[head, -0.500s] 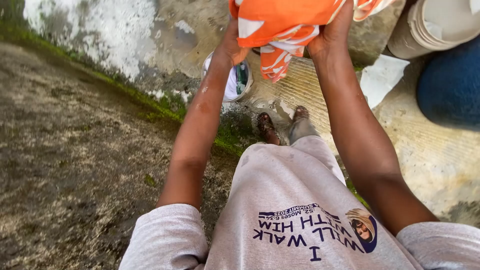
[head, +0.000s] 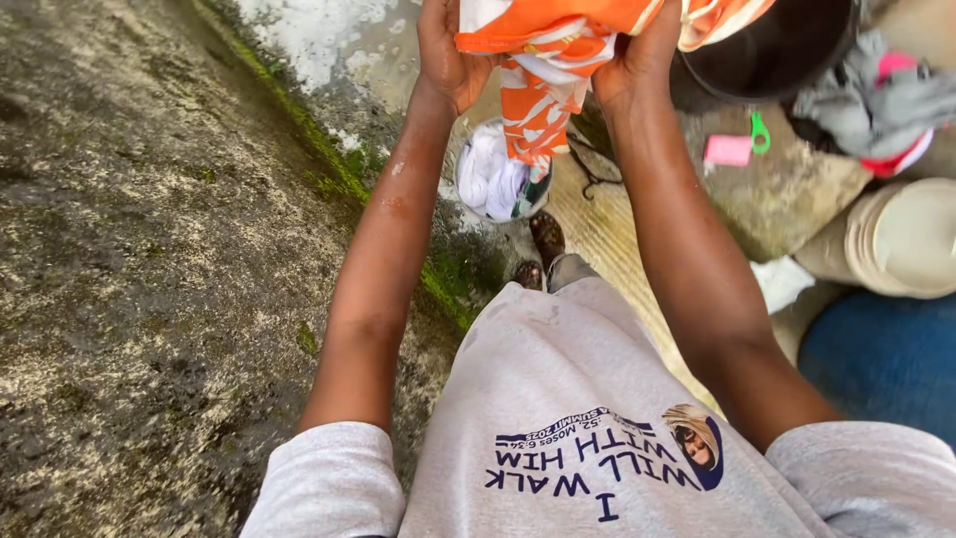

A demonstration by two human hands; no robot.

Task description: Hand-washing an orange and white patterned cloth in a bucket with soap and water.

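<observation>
Both of my hands grip an orange and white patterned cloth [head: 558, 40] held up at the top of the view. My left hand [head: 448, 55] clasps its left side and my right hand [head: 642, 60] its right side. A twisted end of the cloth hangs down between them. Directly below it on the ground stands a small metal bucket [head: 476, 204] holding white and dark laundry. My two feet [head: 543, 249] stand on wet concrete beside the bucket.
A mossy, rough concrete slope [head: 149, 249] fills the left. At the right are a black basin [head: 777, 55], a pile of grey and pink clothes [head: 876, 100], a pink soap bar [head: 729, 149], a green peg [head: 760, 132], a beige bucket [head: 896, 239] and a blue container [head: 886, 359].
The view has swung right and tilted, so the black basin, clothes pile and soap now show. My hands still hold the cloth, drawn slightly closer together above the small bucket.
</observation>
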